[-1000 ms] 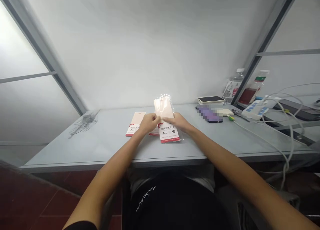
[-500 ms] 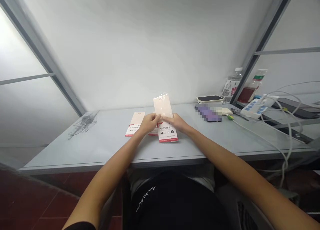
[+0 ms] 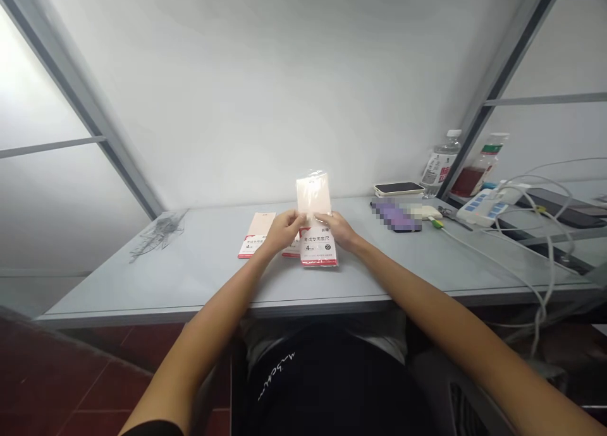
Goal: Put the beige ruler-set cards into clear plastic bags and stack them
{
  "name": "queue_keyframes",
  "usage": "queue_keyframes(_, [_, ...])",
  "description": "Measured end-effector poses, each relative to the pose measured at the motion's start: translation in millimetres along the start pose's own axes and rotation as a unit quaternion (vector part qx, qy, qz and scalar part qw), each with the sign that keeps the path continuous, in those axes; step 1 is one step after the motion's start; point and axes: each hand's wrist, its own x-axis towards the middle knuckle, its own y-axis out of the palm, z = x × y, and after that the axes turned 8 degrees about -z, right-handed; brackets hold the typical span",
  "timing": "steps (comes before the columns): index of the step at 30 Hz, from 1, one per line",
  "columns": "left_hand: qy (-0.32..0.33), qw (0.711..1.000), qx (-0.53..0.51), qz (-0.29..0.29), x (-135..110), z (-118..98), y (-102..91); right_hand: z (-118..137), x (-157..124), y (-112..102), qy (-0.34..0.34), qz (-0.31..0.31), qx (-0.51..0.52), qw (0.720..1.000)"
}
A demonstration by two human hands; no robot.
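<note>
We have both hands together at the middle of the bench [image 3: 213, 278]. Between them lies a clear plastic packet [image 3: 318, 249] with a printed white-and-red card inside, and a pale pink sheet [image 3: 313, 196] rises from its top toward 12 o'clock. The right hand [image 3: 337, 229] makes a narrow grip, its fingers [image 3: 323, 218] on the packet's upper part at about 1 o'clock from the card. The left hand [image 3: 284, 229] is curled just beside the packet's left edge at 9 o'clock; we cannot tell whether its grip pinches the plastic. Two more red-edged packets [image 3: 256, 234] lie under and beyond that hand. At 3 o'clock on the bench sits a blurred purple phone [image 3: 396, 215], with two plastic bottles [image 3: 441, 164] and a power strip [image 3: 484, 206] farther right.
</note>
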Motion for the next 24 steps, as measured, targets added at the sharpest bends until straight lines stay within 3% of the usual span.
queue_keyframes(4, [0.012,0.998,-0.041,0.046,2.1,3.5,-1.6,2.2,-1.7,0.4,-0.004,-0.007,0.012,1.0])
queue_keyframes(12, [-0.056,0.991,-0.1,0.067,6.0,3.8,-4.8,10.5,-7.5,0.9,-0.01,0.0,0.03,0.999])
queue_keyframes(18, [-0.063,0.978,-0.129,0.15,5.7,2.5,-6.1,10.7,-8.1,0.5,0.0,0.015,0.038,0.999])
queue_keyframes(24, [-0.048,0.978,-0.144,0.142,5.2,0.5,-4.6,8.3,-6.4,0.4,-0.001,0.039,0.04,0.998])
